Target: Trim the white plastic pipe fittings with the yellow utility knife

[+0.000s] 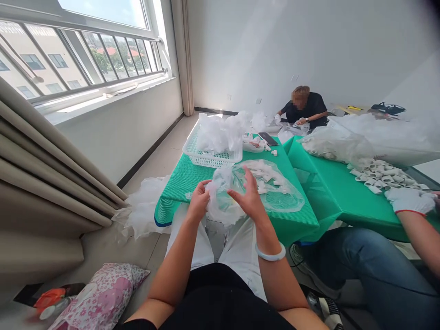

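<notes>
My left hand (pixel 200 200) is closed on the edge of a clear plastic bag (pixel 220 201) at the front of the green-covered table (pixel 175 181). To the right of the bag, my right hand (pixel 248 197) is raised with its fingers spread, thumb toward the bag; whether it touches the film I cannot tell. Just beyond lies a larger clear plastic bag (pixel 287 201) with several white pipe fittings (pixel 264 172) in and around it. What the bag in my left hand holds is hard to make out.
Behind stands a white plastic basket (pixel 213 160) heaped with clear bags. At right, a co-worker's gloved hand (pixel 410 200) rests near a pile of white fittings (pixel 385 174). Another person (pixel 309 107) sits at the back. More plastic bags (pixel 146 206) and a floral cushion (pixel 106 293) lie on the left floor.
</notes>
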The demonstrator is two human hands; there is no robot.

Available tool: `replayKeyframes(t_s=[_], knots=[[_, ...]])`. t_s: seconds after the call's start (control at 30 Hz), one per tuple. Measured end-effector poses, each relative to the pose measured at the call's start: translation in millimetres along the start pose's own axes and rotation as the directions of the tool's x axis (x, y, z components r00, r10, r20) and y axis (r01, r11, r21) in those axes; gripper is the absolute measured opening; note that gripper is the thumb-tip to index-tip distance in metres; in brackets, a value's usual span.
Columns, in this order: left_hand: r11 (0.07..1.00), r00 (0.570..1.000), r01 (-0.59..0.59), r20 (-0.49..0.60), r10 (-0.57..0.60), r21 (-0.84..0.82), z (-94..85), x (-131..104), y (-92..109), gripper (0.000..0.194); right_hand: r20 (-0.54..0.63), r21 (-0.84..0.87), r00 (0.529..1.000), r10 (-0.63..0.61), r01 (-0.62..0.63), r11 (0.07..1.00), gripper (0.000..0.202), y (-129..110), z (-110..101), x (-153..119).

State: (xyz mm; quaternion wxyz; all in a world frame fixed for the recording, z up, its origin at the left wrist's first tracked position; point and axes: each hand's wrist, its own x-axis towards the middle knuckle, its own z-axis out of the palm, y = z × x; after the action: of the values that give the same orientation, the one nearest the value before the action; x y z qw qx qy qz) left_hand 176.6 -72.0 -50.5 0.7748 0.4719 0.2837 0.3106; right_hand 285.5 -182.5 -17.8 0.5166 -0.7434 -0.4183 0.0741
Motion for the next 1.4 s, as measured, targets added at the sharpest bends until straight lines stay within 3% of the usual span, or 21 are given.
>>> replayKeyframes(t_s=[0.07,0.13,0.23,0.3,0.33,0.4,0.43,0.5,0.6,0.63,0.73,0.83,0.9,0.97,1.07,1.13,1.2,1.27,1.33,1.4], knots=[[0.997,0.995,-0.056,0.087,0.051,0.056,3.9,-3,1,0.051,0.192,0.059,0.981,0.007,-0.019,0.998,0.062,-5,0,4],[0.981,0.991,-0.116,0.082,0.104,0.156,1.7,-4,3,0.047,0.211,0.115,0.972,0.108,-0.134,0.984,0.039,0,-4,9],[0.957,0.990,-0.141,0.012,0.142,0.253,-10.0,-1,5,0.038,-0.072,0.242,0.954,0.293,-0.268,0.933,0.030,16,-20,14],[0.956,0.986,-0.144,-0.044,0.161,0.256,-15.0,0,4,0.030,-0.176,0.293,0.942,0.286,-0.227,0.929,0.040,23,-28,10],[0.955,0.981,-0.148,-0.087,0.176,0.258,-14.5,0,2,0.027,-0.151,0.296,0.957,0.246,-0.194,0.935,0.049,24,-28,6],[0.947,0.959,-0.156,-0.186,0.214,0.281,-7.5,-2,-5,0.020,0.045,0.264,0.990,0.137,-0.144,0.954,0.072,21,-21,-7],[0.944,0.941,-0.155,-0.247,0.230,0.291,-1.8,-4,-9,0.019,0.160,0.217,0.983,0.086,-0.120,0.969,0.082,19,-15,-15],[0.941,0.929,-0.171,-0.272,0.253,0.292,10.1,-7,-16,0.019,0.267,0.116,0.964,0.009,-0.042,0.992,0.093,17,-3,-29],[0.947,0.949,-0.192,-0.198,0.246,0.259,15.0,-10,-19,0.021,0.257,0.100,0.965,0.046,-0.074,0.992,0.061,26,1,-38],[0.947,0.950,-0.195,-0.192,0.247,0.256,11.0,-11,-17,0.020,0.274,0.130,0.958,0.089,-0.128,0.983,0.048,30,-2,-36],[0.947,0.943,-0.208,-0.207,0.261,0.243,-15.5,-23,-7,0.016,0.154,0.274,0.963,0.219,-0.255,0.927,0.032,35,-15,-22],[0.959,0.943,-0.215,-0.216,0.253,0.186,-52.9,-40,7,0.017,0.358,0.436,0.913,0.195,-0.349,0.829,0.032,15,-13,-7],[0.961,0.940,-0.217,-0.230,0.253,0.172,-78.9,-47,17,0.021,0.470,0.432,0.868,0.159,-0.384,0.816,0.031,-9,6,2],[0.942,0.912,-0.240,-0.278,0.302,0.235,-104.5,-46,29,0.022,0.504,0.459,0.859,0.096,-0.360,0.812,0.029,-34,37,12],[0.853,0.810,-0.263,-0.377,0.449,0.452,-142.3,-29,49,0.021,0.494,0.471,0.869,-0.005,-0.263,0.842,0.024,-63,94,33],[0.775,0.734,-0.223,-0.421,0.533,0.592,-166.7,-13,61,0.023,0.485,0.449,0.870,-0.084,-0.165,0.878,0.019,-74,134,50],[0.687,0.687,-0.137,-0.431,0.585,0.714,-189.1,2,68,0.030,0.465,0.393,0.867,-0.182,-0.017,0.920,0.018,-78,173,65],[0.615,0.644,0.002,-0.472,0.602,0.788,-207.4,12,70,0.037,0.496,0.311,0.820,-0.287,0.141,0.940,0.024,-76,208,74],[0.587,0.610,0.120,-0.526,0.593,0.801,-219.4,16,64,0.041,0.585,0.227,0.749,-0.311,0.217,0.949,0.038,-68,236,75],[0.589,0.617,0.159,-0.545,0.567,0.792,-223.4,14,54,0.041,0.662,0.168,0.684,-0.306,0.263,0.950,0.051,-57,253,70]])
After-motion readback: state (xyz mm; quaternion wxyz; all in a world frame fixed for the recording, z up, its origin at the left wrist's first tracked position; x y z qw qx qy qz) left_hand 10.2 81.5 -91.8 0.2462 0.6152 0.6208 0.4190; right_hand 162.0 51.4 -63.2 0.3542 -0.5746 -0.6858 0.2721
